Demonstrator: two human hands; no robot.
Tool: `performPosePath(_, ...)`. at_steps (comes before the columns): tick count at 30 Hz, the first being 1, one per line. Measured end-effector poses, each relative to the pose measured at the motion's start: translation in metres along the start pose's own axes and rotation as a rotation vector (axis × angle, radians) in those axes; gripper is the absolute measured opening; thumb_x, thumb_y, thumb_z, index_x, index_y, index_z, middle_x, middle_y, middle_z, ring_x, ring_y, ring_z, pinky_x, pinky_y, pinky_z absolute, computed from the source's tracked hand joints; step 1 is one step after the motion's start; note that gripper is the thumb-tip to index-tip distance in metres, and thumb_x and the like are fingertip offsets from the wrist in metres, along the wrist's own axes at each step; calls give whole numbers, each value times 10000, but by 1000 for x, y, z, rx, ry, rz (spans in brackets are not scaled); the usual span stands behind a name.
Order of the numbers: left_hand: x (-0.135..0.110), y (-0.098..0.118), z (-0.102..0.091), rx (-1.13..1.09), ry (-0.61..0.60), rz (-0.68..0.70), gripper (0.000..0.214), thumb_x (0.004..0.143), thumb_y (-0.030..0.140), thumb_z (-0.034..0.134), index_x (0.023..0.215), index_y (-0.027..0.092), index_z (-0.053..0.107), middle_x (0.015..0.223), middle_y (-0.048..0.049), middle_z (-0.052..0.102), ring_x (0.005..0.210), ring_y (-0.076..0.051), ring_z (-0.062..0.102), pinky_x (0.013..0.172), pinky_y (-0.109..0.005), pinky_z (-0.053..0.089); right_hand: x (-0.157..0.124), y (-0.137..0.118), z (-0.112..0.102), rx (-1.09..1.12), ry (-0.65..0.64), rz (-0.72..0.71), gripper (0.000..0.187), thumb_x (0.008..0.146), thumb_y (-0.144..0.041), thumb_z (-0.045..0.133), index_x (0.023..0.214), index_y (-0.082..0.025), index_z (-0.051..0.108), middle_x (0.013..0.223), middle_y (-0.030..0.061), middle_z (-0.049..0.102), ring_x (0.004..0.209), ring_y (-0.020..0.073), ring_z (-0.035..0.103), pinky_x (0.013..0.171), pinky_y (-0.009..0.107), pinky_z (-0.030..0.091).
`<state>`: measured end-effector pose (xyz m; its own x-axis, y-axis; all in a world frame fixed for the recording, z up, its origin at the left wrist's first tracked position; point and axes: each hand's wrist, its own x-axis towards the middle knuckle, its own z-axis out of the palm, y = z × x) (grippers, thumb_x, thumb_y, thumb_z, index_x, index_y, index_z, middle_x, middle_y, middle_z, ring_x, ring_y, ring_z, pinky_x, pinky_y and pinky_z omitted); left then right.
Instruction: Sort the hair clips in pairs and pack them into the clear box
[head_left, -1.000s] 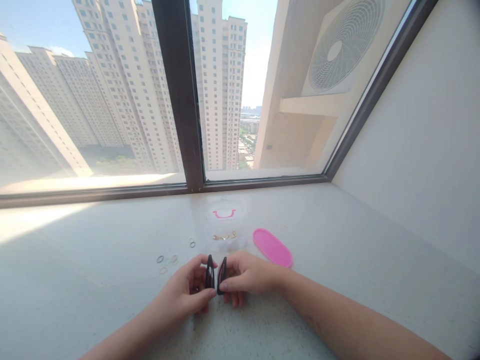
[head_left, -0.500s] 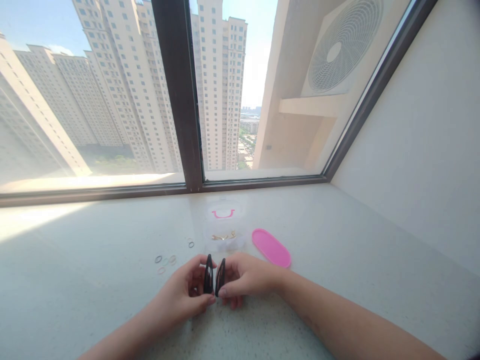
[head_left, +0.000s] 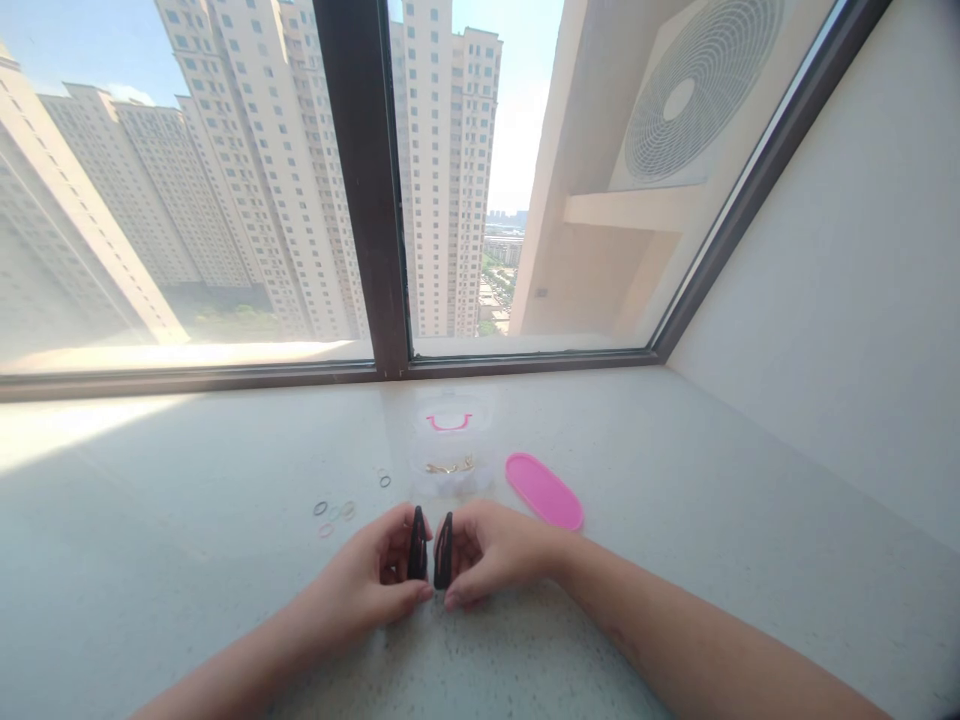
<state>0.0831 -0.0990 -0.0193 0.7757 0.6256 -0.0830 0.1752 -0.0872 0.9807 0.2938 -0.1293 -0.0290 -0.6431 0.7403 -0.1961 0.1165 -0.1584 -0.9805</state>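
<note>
My left hand [head_left: 371, 585] pinches a dark snap hair clip [head_left: 417, 543] and holds it upright. My right hand [head_left: 495, 550] pinches a second dark hair clip [head_left: 444, 551] the same way. The two clips stand side by side, a finger's width apart, just above the pale stone sill [head_left: 187, 560]. Right behind them stands a small clear plastic box [head_left: 450, 450] with a pink handle; a thin gold piece lies inside it.
A pink oval lid [head_left: 544, 490] lies to the right of the box. Several small elastic rings [head_left: 334, 512] lie scattered to the left, with two more [head_left: 384, 477] near the box. A dark window frame [head_left: 360, 190] and a white wall [head_left: 840, 300] bound the sill.
Both hands keep their clips in about the same spot. The view has shifted slightly and the clips stand a little more upright.
</note>
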Motion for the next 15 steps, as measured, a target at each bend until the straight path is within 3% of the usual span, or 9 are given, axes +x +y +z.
performPosePath(9,0,-4,-1,-13,-15,3,254,750,169,666,934,190,492,849,-15,603,776,-178,584,625,-268,430,-2,-4,2,-23,15,27,392,579,-258,844,854,-125,598,707,-7,625,604,102,605,574,214,487)
performPosePath(15,-2,0,0,-61,-36,-33,258,794,211,640,980,192,463,806,10,575,619,-119,513,534,-239,413,-3,-6,3,-6,7,14,287,726,-289,743,913,-124,602,748,12,626,607,107,612,547,212,494)
